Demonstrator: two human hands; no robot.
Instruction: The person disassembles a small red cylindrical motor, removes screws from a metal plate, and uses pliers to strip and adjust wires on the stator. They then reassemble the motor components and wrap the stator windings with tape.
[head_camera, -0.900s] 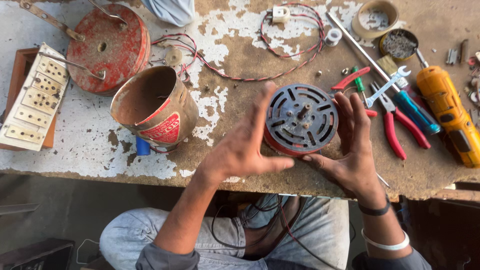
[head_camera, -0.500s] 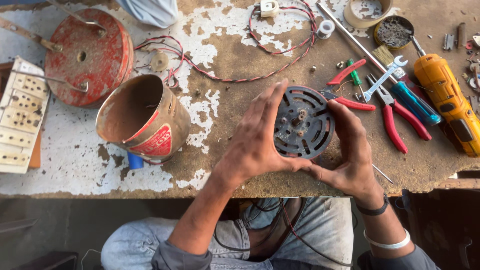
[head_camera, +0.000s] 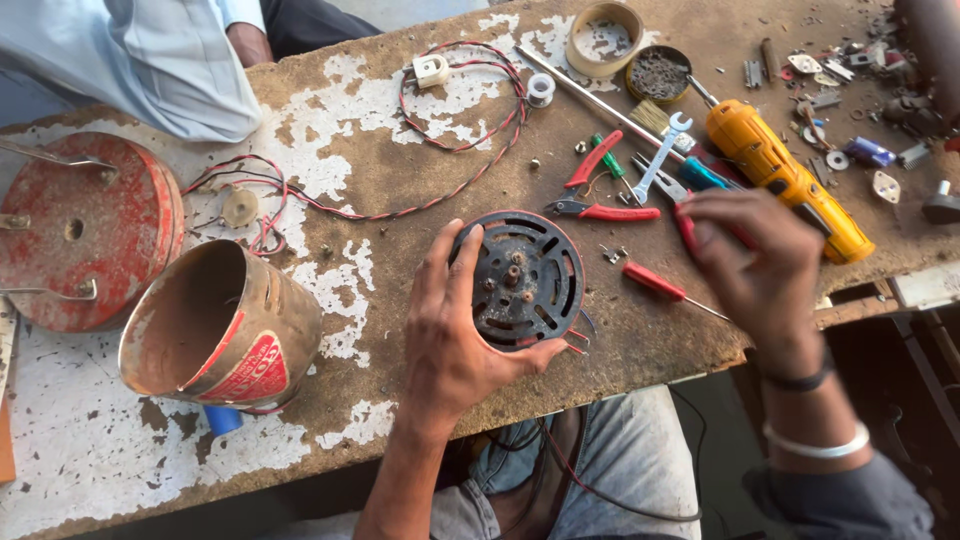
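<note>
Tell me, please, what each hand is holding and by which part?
The left hand clasps the round black slotted motor housing by its left rim. The right hand holds nothing visible.

one head camera looks steeply down, close over the bench (head_camera: 420, 130) edge, the wearer's lap below.

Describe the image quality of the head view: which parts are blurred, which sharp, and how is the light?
Head view: the right hand is smeared by motion blur; the left hand and the round motor it holds are sharp; light is soft and even, with faint shadows and no glare on the bench.
</note>
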